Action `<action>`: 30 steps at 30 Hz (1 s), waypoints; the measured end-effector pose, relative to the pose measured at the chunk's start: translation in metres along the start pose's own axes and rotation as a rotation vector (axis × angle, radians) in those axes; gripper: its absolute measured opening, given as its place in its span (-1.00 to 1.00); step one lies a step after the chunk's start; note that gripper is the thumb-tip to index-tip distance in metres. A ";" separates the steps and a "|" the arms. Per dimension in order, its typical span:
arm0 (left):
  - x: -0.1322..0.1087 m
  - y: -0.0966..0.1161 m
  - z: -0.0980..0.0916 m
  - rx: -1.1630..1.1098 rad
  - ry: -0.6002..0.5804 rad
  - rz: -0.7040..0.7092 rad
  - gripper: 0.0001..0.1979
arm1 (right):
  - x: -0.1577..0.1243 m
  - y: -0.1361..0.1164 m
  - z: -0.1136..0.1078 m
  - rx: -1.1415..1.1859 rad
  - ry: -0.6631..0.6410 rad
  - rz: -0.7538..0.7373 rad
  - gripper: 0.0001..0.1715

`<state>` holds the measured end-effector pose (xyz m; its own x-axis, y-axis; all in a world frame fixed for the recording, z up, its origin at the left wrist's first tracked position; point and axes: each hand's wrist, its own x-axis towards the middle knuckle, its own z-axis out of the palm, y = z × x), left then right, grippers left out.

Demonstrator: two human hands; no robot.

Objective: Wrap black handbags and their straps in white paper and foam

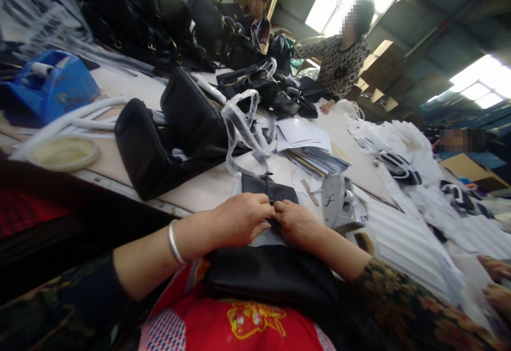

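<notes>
Two hands, the left hand point(239, 220) and the right hand point(295, 223), meet fingertip to fingertip over a black leather piece point(287, 192) at the near edge of the desk point(203, 194); the fingers of both are curled inward and drawn close, but the knuckles cover the contact, so I cannot tell whether either hand pinches the leather or only presses on it. The piece's far end shows just beyond the fingers, and a black bag point(271, 274) sits nearer, against a red apron point(223, 321); to work well here, I would judge, one hand should steady the leather flat while the other makes small, gentle movements, with fingernails kept off the surface.

Around them, a grey metal block point(337, 202) stands just right of the right hand and limits that elbow's swing; a stack of papers point(303, 135) lies on the far side; a clear plastic-wrapped handle point(239, 111) loops close to the work and could snag; a black upright bag point(138, 148) crowds the left; farther left are a blue dispenser point(67, 84) and a round tape roll point(64, 153); white wrapping point(399, 234) fills the right; a co-worker's hand point(327, 107) rests at the far side.
</notes>
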<state>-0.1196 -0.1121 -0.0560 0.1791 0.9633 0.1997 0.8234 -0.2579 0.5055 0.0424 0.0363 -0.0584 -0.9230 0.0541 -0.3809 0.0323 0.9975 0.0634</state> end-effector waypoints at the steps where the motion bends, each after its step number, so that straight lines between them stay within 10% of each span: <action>1: 0.010 0.001 0.001 0.060 -0.032 -0.021 -0.85 | -0.001 0.001 0.000 0.038 0.029 0.024 -0.71; 7: 0.052 0.006 0.021 0.219 -0.178 -0.119 -0.55 | -0.024 0.003 -0.006 0.300 0.121 0.156 -0.72; 17: 0.063 0.006 0.034 0.305 -0.213 -0.133 -0.79 | -0.090 -0.012 0.008 0.518 0.274 0.040 -0.48; 30: 0.067 -0.003 0.038 -0.004 -0.021 -0.307 -0.78 | -0.095 -0.001 0.030 0.454 0.366 0.006 -0.63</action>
<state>-0.0896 -0.0443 -0.0758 -0.0665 0.9976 0.0195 0.8386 0.0453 0.5429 0.1416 0.0320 -0.0496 -0.9921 0.1211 -0.0327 0.1246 0.9215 -0.3678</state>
